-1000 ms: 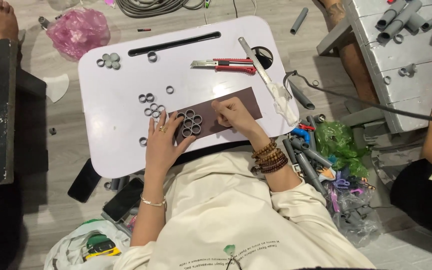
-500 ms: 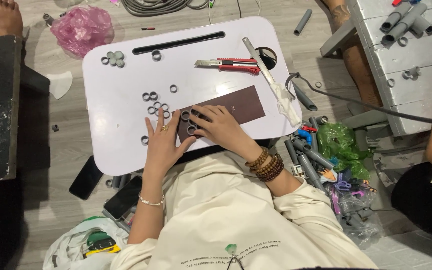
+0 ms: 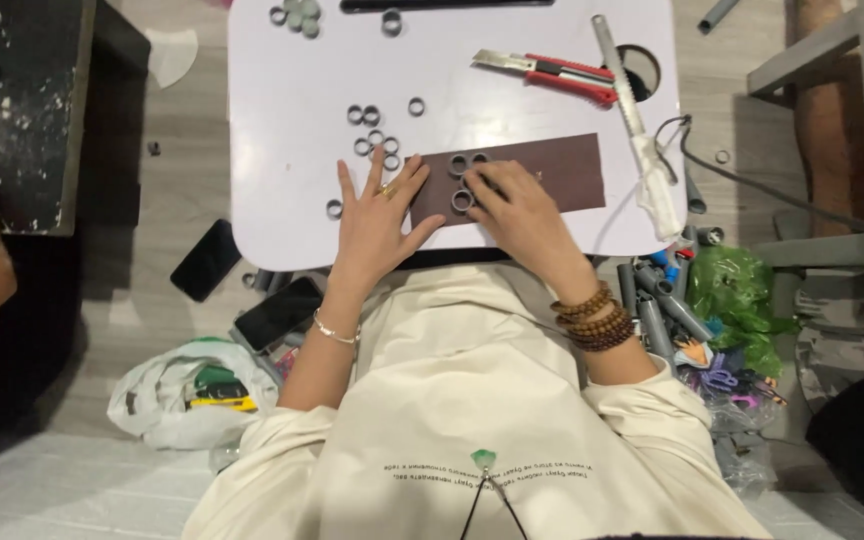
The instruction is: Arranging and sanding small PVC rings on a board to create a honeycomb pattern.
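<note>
Below, a white lap table (image 3: 282, 110) carries a dark brown strip (image 3: 552, 170) on its near edge. Left hand (image 3: 377, 225) lies flat, fingers spread, pinning the strip's left end. Right hand (image 3: 517, 210) rests on the strip, fingertips closed round a cluster of grey pipe rings (image 3: 464, 180). Loose rings (image 3: 372, 130) lie just beyond; a red utility knife (image 3: 552, 72) lies farther off.

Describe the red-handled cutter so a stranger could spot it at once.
Start at the white table. Along its far right side, beyond the dark brown strip, lies the utility knife, beside a long grey saw. It alone is red, with a bare metal blade.
</note>
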